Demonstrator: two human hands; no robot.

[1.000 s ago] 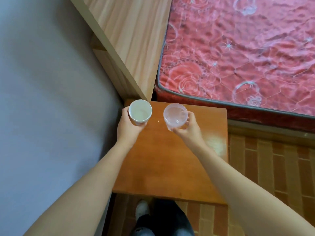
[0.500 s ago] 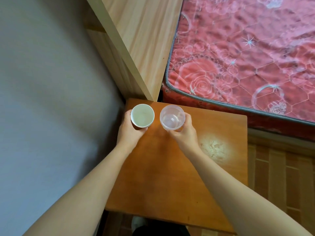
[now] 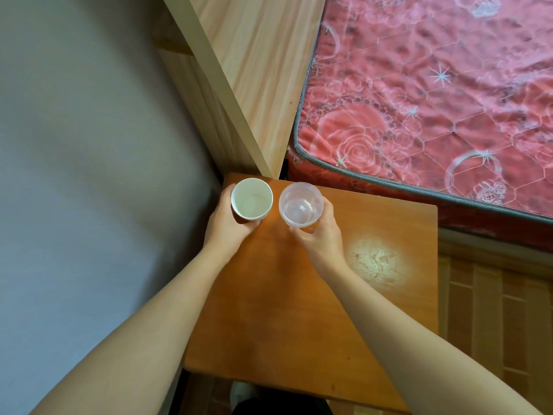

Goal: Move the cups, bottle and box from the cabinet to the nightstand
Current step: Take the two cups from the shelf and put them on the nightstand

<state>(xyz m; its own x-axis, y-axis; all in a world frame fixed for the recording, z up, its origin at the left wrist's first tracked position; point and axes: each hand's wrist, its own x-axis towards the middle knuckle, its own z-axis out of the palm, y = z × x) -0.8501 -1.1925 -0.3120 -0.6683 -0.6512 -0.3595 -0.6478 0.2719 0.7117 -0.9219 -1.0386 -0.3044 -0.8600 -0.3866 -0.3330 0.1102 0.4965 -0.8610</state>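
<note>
A white paper cup (image 3: 252, 199) stands upright at the far left corner of the orange-brown wooden nightstand (image 3: 299, 310), and my left hand (image 3: 229, 226) is wrapped around its side. Just to its right is a clear plastic cup (image 3: 301, 204), also upright, held from the near side by my right hand (image 3: 320, 235). The two cups are close together without touching. I cannot tell whether their bases rest on the nightstand top. No bottle, box or cabinet is in view.
A pale wooden headboard (image 3: 254, 70) rises behind the nightstand's far corner. A red patterned mattress (image 3: 434, 100) borders the nightstand on the far right. A grey wall (image 3: 83, 175) is at the left, and brick-patterned floor (image 3: 493, 310) at the right.
Both hands have carried the cups further toward the nightstand's far left corner and drawn them closer together. The view has moved in closer over the nightstand.
</note>
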